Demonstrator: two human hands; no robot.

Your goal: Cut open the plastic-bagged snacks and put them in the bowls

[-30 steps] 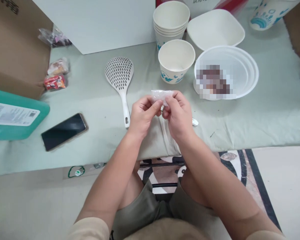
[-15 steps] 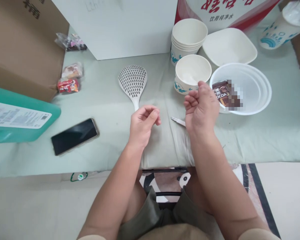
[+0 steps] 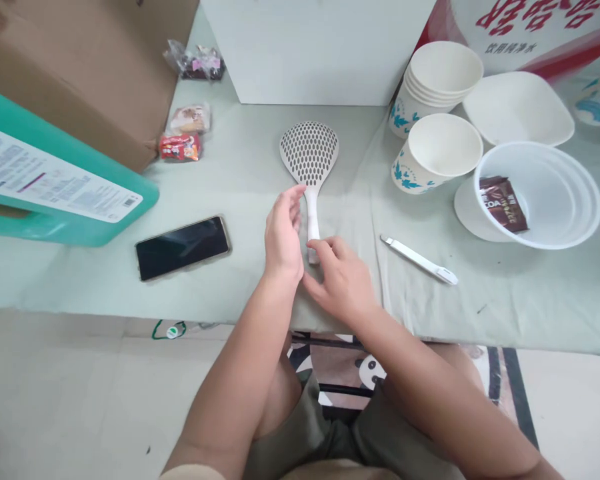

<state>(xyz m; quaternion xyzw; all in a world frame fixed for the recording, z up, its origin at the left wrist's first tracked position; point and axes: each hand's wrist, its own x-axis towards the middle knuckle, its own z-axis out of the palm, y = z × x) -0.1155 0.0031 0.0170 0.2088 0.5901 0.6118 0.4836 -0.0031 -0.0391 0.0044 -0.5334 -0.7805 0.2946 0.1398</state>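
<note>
A pale skimmer (image 3: pixel 309 155) with a perforated head lies on the cloth, its handle toward me. My left hand (image 3: pixel 284 230) is on edge along the left side of the handle, fingers stretched out and nothing in them. At the handle's lower end, my right hand (image 3: pixel 343 279) has its index fingertip on or right beside the handle. Its thumb is apart from that finger, pointing toward my left wrist. To the right lies a slim white tool with a metal tip (image 3: pixel 420 260), perhaps a small cutter.
Paper cups (image 3: pixel 440 150), a white tray (image 3: pixel 520 107) and a plastic bowl (image 3: pixel 575 200) holding a brown cocoa packet (image 3: pixel 504 203) stand at right. Leftward are a phone (image 3: pixel 184 247), small snack packets (image 3: pixel 180 147), a green jug (image 3: pixel 125 223) and a cardboard box (image 3: pixel 105 73). A white box (image 3: pixel 310 53) stands behind.
My right hand has moved left and down from beside the cups to the skimmer's handle end. My left hand has straightened its curled fingers. The view has shifted, uncovering the white tool.
</note>
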